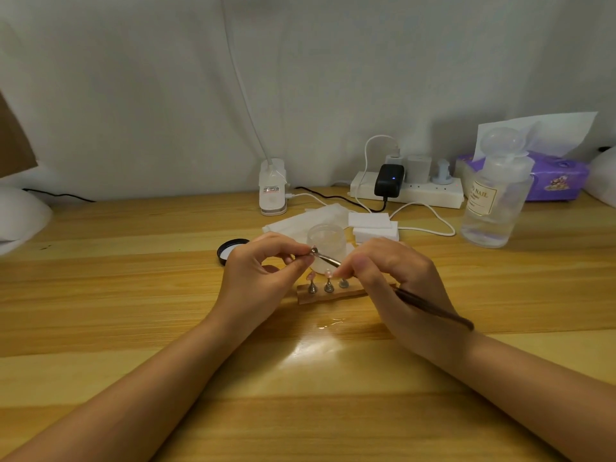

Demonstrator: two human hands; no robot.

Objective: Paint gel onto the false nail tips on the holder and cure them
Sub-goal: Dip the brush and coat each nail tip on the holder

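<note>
Light is warm and moderate, falling from above and a little ahead. A bright patch of glare sits on the glossy wooden table between the forearms. Soft shadows fall behind the clear bottle and the power strip onto the pale wall. The wall reads greyish and slightly dim toward the upper corners. Wide-angle bending is visible: the table edge bows and the forearms stretch at the bottom. Detail is soft overall, with small items near the hands faintly blurred.
</note>
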